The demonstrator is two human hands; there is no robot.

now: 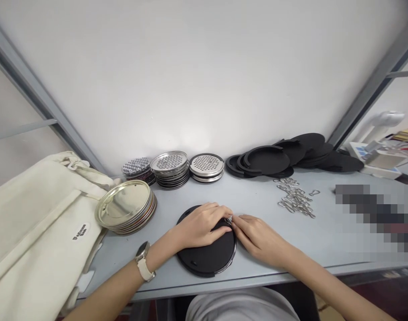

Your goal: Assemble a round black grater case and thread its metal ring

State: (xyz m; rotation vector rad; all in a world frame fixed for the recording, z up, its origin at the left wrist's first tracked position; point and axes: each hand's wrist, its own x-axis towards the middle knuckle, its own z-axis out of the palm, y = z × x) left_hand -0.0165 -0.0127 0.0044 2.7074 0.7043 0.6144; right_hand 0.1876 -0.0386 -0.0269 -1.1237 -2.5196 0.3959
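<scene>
A round black disc, with a strip of shiny metal along its right rim, lies flat near the table's front edge. My left hand rests across its top, thumb and fingertips curled in at the right rim. Between the fingertips a small metal carabiner clip partly shows. From the right, my right hand has its fingers pressed together at the clip, which they largely hide. How the clip sits in the disc's edge I cannot tell. A loose pile of similar carabiner clips lies beyond my right hand.
Along the wall stand stacks of perforated metal grater discs and overlapping black discs. Gold-topped round metal plates are stacked at left, beside a cream cloth bag. A blurred-out patch covers the right side.
</scene>
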